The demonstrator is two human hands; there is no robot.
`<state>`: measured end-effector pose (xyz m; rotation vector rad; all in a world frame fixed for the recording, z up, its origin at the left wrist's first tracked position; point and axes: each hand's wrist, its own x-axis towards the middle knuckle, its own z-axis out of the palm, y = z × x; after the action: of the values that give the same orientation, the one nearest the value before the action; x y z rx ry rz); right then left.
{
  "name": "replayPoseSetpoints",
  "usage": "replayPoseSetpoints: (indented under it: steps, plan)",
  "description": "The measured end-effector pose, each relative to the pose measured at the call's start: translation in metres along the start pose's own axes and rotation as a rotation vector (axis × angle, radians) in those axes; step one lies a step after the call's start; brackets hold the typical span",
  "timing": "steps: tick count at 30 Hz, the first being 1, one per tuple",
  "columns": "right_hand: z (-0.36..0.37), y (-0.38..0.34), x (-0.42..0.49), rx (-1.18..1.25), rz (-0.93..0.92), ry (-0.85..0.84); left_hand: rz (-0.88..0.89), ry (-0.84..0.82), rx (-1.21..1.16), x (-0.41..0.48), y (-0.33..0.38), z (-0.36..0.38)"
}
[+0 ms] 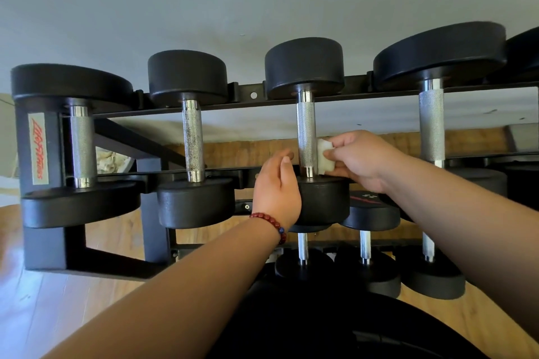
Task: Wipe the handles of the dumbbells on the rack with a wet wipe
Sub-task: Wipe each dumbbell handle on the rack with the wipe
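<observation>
Several black dumbbells with knurled steel handles lie across the top tier of a black rack (248, 96). My right hand (361, 160) pinches a folded white wet wipe (324, 156) and holds it against the right side of the third dumbbell's handle (306, 134), near its lower end. My left hand (277, 186), with a red bead bracelet at the wrist, rests on the near head of that dumbbell (320, 201), fingers loosely curled just left of the handle. The handles to the left (192, 140) and right (431, 125) are untouched.
A lower tier holds more dumbbells (364, 248) below my hands. The rack's left end post carries a red-lettered label (38, 148). A pale wall stands behind the rack and wooden flooring (43, 300) lies beneath it.
</observation>
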<state>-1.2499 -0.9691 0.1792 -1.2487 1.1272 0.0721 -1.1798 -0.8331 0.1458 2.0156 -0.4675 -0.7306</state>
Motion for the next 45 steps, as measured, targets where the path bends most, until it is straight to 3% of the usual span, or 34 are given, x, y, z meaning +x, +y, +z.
replayPoseSetpoints:
  steps: [7, 17, 23, 28, 35, 42, 45]
  plan:
    - [0.007, -0.003, 0.002, 0.073, -0.018, 0.028, -0.015, 0.007, 0.006, -0.001, 0.002, 0.000]
    - [0.014, -0.002, 0.002, -0.086, -0.133, 0.185, -0.023, 0.017, 0.009, -0.003, 0.004, 0.000]
    - [0.003, 0.006, -0.008, -0.018, -0.090, 0.142, 0.051, -0.013, 0.072, -0.001, 0.013, -0.004]
    - [-0.003, -0.014, 0.008, 0.002, -0.125, 0.388, 0.026, 0.024, 0.064, 0.001, 0.024, 0.001]
    - [0.014, 0.003, -0.004, 0.168, -0.085, 0.150, 0.033, 0.053, 0.077, 0.002, 0.021, 0.002]
    - [0.019, -0.019, 0.012, 0.192, -0.146, 0.322, 0.030, 0.047, 0.088, 0.003, 0.021, 0.004]
    - [0.018, -0.004, -0.001, 0.031, -0.198, 0.304, 0.041, 0.042, 0.095, 0.003, 0.020, 0.004]
